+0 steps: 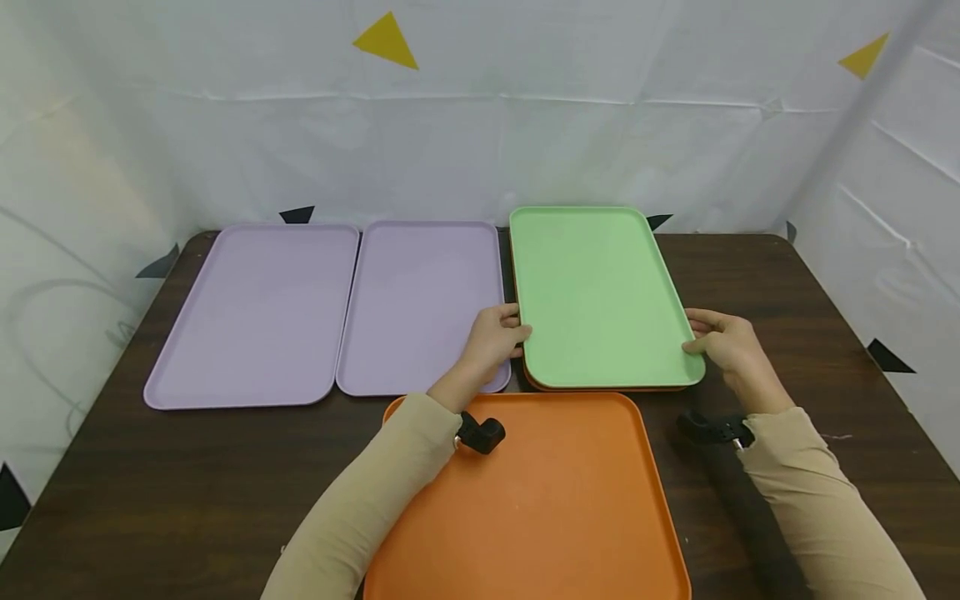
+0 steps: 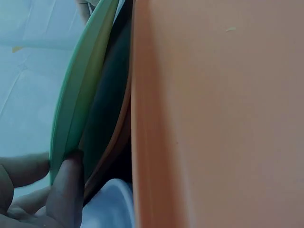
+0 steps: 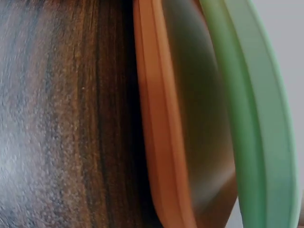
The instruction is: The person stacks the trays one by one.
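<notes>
Nearest the person, a large orange tray (image 1: 540, 500) lies flat on the dark tabletop (image 1: 787, 283). Just beyond it, the left hand (image 1: 491, 337) and right hand (image 1: 723, 337) each grasp a long edge of the green tray (image 1: 596, 292), fingers curled round its rim. The green tray sits over another orange tray (image 3: 156, 142), its near end raised slightly off that one. Raising both sides evenly would likely keep it level. Its long axis runs away from the person. Left of the green tray lie two lilac trays (image 1: 337, 308), side by side.
</notes>
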